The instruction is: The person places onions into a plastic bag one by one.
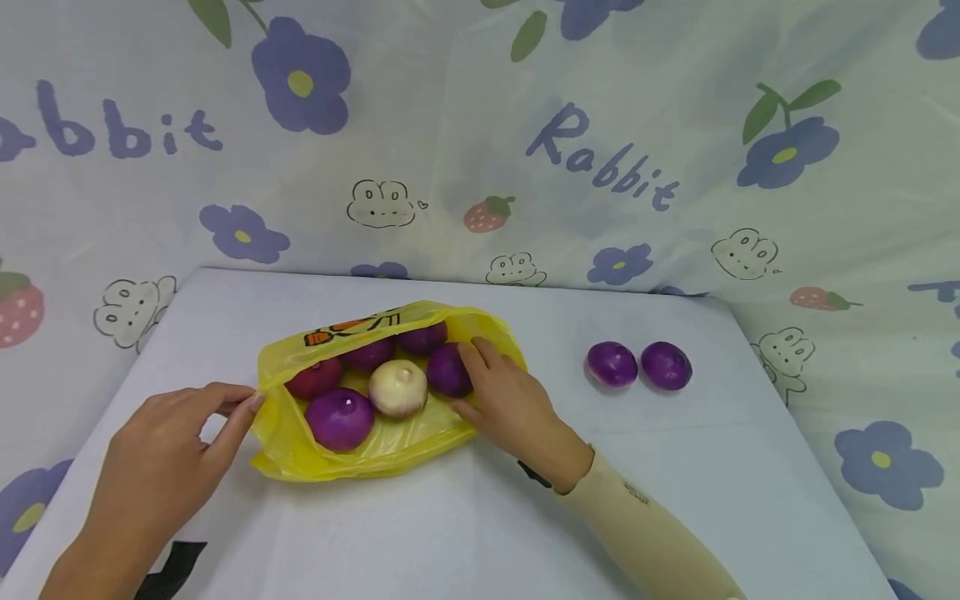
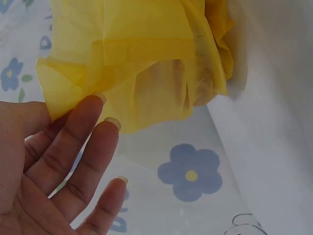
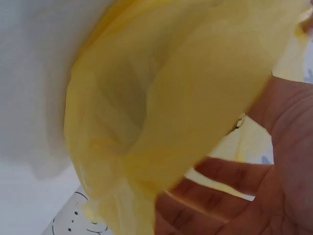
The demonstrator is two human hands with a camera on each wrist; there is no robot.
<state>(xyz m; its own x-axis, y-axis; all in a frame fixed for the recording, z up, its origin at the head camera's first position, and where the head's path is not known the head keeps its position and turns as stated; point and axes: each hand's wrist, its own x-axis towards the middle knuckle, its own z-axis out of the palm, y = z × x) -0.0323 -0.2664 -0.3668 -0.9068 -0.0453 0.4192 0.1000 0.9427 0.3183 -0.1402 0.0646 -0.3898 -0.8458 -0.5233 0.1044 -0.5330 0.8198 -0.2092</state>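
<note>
While you're working on that pale lavender table (image 1: 450, 517), the whole room behind it is draped in a white cloth (image 1: 465, 125) printed with purple flowers, strawberries, bunnies and "Rabbit" lettering. Your yellow plastic bag (image 1: 390, 454) lies open near the middle-left of the table, with several purple onions (image 1: 340, 418) and one white onion (image 1: 397, 387) inside. Your left hand (image 1: 161, 471) pinches the bag's left edge between thumb and fingertips. Your right hand (image 1: 506, 400) is inside the bag's right side, fingers resting against a purple onion; I can't tell if it's actually gripping it. Two loose purple onions (image 1: 637, 365) sit side by side on the table further right, well apart from the bag.
</note>
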